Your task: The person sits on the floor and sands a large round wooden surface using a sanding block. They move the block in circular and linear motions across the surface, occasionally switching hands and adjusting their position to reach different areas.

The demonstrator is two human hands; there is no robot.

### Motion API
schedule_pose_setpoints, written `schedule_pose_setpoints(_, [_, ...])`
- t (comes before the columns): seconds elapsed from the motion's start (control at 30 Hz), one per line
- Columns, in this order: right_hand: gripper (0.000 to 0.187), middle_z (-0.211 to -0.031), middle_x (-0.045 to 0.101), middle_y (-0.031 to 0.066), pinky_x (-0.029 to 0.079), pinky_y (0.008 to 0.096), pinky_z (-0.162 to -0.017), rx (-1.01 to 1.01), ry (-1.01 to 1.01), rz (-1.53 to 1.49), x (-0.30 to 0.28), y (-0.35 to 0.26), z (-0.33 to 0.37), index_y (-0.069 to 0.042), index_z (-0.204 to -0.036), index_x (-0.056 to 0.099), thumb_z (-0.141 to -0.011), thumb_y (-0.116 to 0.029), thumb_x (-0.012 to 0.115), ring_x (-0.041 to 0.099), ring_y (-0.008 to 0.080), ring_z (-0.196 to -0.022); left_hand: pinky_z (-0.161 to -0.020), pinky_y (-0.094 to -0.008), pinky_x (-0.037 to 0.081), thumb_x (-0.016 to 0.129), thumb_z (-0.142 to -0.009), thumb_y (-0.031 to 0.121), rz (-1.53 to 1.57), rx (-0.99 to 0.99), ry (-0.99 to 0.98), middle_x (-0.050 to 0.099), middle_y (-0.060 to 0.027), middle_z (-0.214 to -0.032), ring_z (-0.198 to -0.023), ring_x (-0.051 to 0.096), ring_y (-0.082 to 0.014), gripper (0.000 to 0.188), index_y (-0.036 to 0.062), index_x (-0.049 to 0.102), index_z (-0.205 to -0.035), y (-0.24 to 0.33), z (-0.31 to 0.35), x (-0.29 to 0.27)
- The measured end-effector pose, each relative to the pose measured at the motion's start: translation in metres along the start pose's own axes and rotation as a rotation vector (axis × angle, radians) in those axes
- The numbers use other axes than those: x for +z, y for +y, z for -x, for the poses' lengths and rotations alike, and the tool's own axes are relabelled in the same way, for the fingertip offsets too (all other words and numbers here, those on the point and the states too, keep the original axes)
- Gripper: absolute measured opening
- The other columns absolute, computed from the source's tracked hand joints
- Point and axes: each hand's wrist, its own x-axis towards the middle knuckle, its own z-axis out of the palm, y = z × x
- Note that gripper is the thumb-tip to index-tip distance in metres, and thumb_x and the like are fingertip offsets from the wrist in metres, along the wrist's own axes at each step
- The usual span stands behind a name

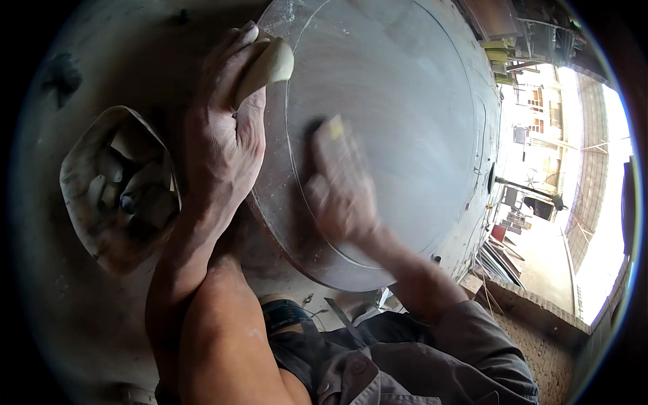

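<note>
A large grey board (pixel 398 115) with a rounded outline and a curved line along its rim lies before me, dusted with pale powder. My left hand (pixel 226 128) is at its left edge, fingers closed round a curled piece of beige sandpaper (pixel 273 64). On the board's surface, left of its middle, my right hand (pixel 343 192) is blurred by motion. Its fingers look pressed together and point away from me. A small yellow patch shows at their tips, and whatever lies beneath the palm is hidden.
Left of my forearm stands an open sack (pixel 74 175) with crumpled scraps inside. My bare leg (pixel 223 331) is below the board's near left side. At right are stacked dark strips (pixel 499 263), a brick ledge (pixel 533 310) and a bright opening to the outside.
</note>
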Motion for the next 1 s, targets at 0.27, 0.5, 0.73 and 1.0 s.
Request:
schedule_pose_setpoints(0.27, [0.065,-0.157,0.033,0.0308,0.021,0.0519,-0.124,-0.126,0.009,0.023,0.000,-0.003,-0.022,0.009,-0.150,0.036,-0.100,-0.031,0.050,0.031,0.0434,-0.148,-0.111,-0.0381,0.044,0.060,-0.099,0.005,0.068,-0.007,0.019,0.065,-0.0141,-0.131,-0.132,0.056,-0.0303,0.028,0.0018,0.066,-0.127,-0.002,0.000,0.015])
schedule_pose_setpoints(0.5, [0.066,-0.158,0.026,0.0356,0.012,0.0562,-0.124,0.108,-0.202,-0.092,-0.001,-0.013,0.183,0.011,-0.151,0.031,-0.100,-0.028,0.046,0.021,0.0491,-0.150,-0.110,-0.0363,0.045,0.058,-0.103,0.011,0.088,-0.034,-0.059,0.067,-0.0138,-0.129,-0.129,0.058,-0.0279,0.028,0.0004,0.066,-0.127,-0.001,0.005,0.011])
schedule_pose_setpoints(0.73, [0.070,-0.163,0.011,0.0348,0.003,0.0555,-0.124,0.658,-0.103,0.094,-0.025,0.043,0.246,0.012,-0.155,0.017,-0.098,-0.020,0.042,0.005,0.0503,-0.153,-0.107,-0.0366,0.048,0.058,-0.102,0.010,0.104,0.021,-0.085,0.067,-0.0145,-0.129,-0.125,0.061,-0.0287,0.028,-0.0003,0.066,-0.127,-0.005,0.004,0.017])
schedule_pose_setpoints(1.0, [0.066,-0.164,0.021,0.0277,0.005,0.0605,-0.123,0.370,-0.043,0.014,-0.005,-0.015,0.068,0.000,-0.156,0.032,-0.096,-0.016,0.053,0.010,0.0488,-0.153,-0.107,-0.0373,0.049,0.058,-0.101,0.007,0.061,0.039,-0.181,0.067,-0.0143,-0.129,-0.124,0.061,-0.0304,0.028,0.0001,0.066,-0.127,-0.003,0.006,0.019])
